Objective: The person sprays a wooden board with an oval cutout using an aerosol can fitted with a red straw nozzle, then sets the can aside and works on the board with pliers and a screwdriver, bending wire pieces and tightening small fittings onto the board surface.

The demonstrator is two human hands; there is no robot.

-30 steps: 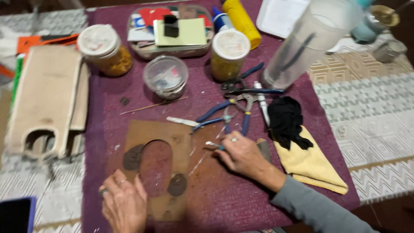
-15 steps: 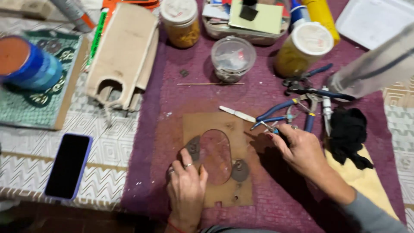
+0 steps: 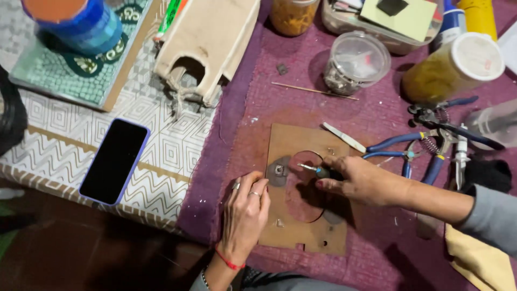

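A thin brown board [image 3: 293, 226] with a round cut-out lies on the purple cloth [image 3: 239, 113]. My left hand [image 3: 245, 215] rests flat on the board's left edge, fingers together, a ring on one finger. My right hand [image 3: 361, 180] grips a small screwdriver [image 3: 311, 170], its tip pointing left at a grey metal disc [image 3: 278, 171] on the board. A second grey disc shows under my right wrist at the board's lower right.
Blue-handled pliers [image 3: 414, 153] and cutters lie right of the board. A clear tub [image 3: 356, 62], yellow jars [image 3: 452, 67], a wooden skewer [image 3: 315, 90], a cardboard piece [image 3: 207, 43], a phone [image 3: 114, 160] and a blue tape roll [image 3: 75, 21] surround it. The table's edge runs at lower left.
The view has shifted left and closer. My right hand has come from the pliers onto the board with the screwdriver. My left hand has stayed on the board's left edge.
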